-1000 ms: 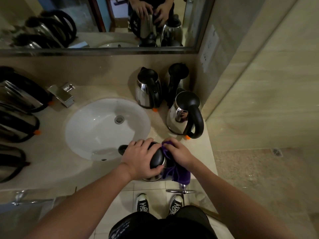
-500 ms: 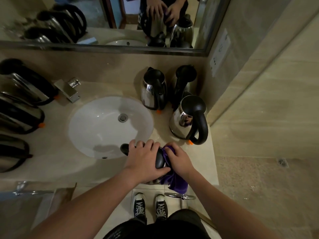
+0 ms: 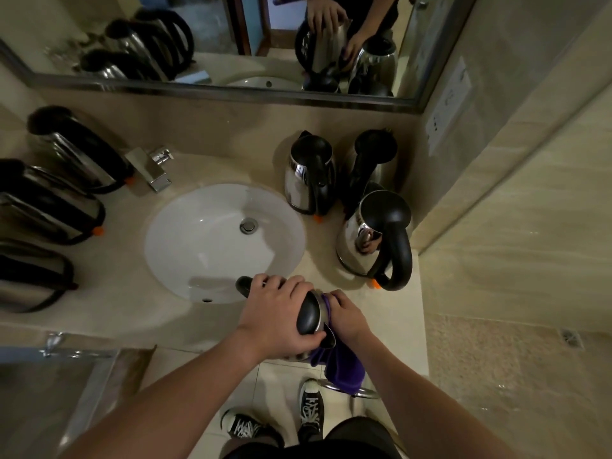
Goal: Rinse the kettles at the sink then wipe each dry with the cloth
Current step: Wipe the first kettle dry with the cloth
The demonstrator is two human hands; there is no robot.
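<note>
A steel kettle with a black lid point(image 3: 309, 318) stands at the counter's front edge, right of the white sink point(image 3: 198, 240). My left hand point(image 3: 276, 318) grips its lid and handle from above. My right hand point(image 3: 344, 314) holds a purple cloth point(image 3: 341, 366) against the kettle's right side; the cloth's tail hangs below the counter edge. Most of the kettle body is hidden under my hands.
Three steel kettles point(image 3: 371, 240) stand upright at the back right of the counter. Three more point(image 3: 49, 207) line the left side. A chrome tap point(image 3: 154, 168) sits behind the sink. A mirror point(image 3: 231, 44) runs along the wall; a towel ring point(image 3: 351, 390) hangs below the counter.
My right hand has slid the cloth along the kettle's right side, and my left hand has shifted its grip on the lid. My view has tilted a little.
</note>
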